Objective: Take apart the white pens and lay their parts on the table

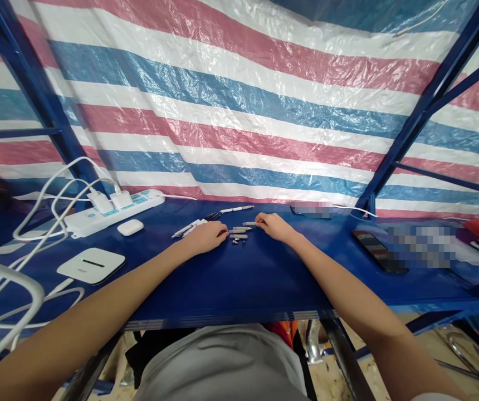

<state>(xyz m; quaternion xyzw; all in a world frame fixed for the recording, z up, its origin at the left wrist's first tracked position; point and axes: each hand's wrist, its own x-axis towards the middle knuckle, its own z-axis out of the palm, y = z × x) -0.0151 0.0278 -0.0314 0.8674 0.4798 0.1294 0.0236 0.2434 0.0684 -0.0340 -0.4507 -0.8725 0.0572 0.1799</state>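
Note:
My right hand pinches the end of a short grey pen barrel piece just above the blue table. My left hand rests on the table across from it, fingers curled together; whatever they hold, if anything, is hidden. Between the hands lie several similar grey pen pieces, roughly side by side. Small pen tips are scattered just below them. Behind my left hand are white pen barrels and dark pen parts. A white pen lies farther back.
On the left are a white power strip with plugs and looping cables, a white earbud case and a white flat device. A dark phone lies right. Blue metal posts and a striped plastic sheet stand behind.

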